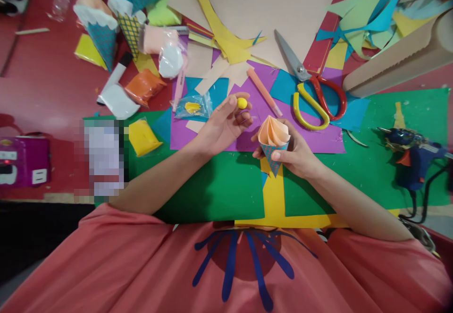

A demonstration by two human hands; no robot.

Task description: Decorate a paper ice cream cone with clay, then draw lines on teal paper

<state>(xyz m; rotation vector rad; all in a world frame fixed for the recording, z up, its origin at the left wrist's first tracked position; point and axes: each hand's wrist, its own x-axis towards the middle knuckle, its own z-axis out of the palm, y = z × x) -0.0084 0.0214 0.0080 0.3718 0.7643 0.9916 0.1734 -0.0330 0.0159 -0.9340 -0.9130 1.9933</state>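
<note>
My left hand [226, 123] pinches a small yellow clay ball [242, 103] between thumb and fingers, palm turned up. In my right hand [295, 150] is a paper ice-cream cone [273, 156], blue with a crisscross pattern, held upright with its tip down. Folded peach paper [274, 132] fans out of the cone's top. The ball and the cone are apart. Just left of my left hand lies a clear bag with a yellow piece [193, 109] in it. An orange marker-like stick [264, 92] rests on the purple sheet beyond both hands.
Large scissors [300, 72] with red and yellow handles lie at the right, near a blue glue gun [412, 157]. Finished cones [101, 34] stand at the upper left beside clay packets [145, 88]. Paper scraps [375, 15] pile up at the upper right.
</note>
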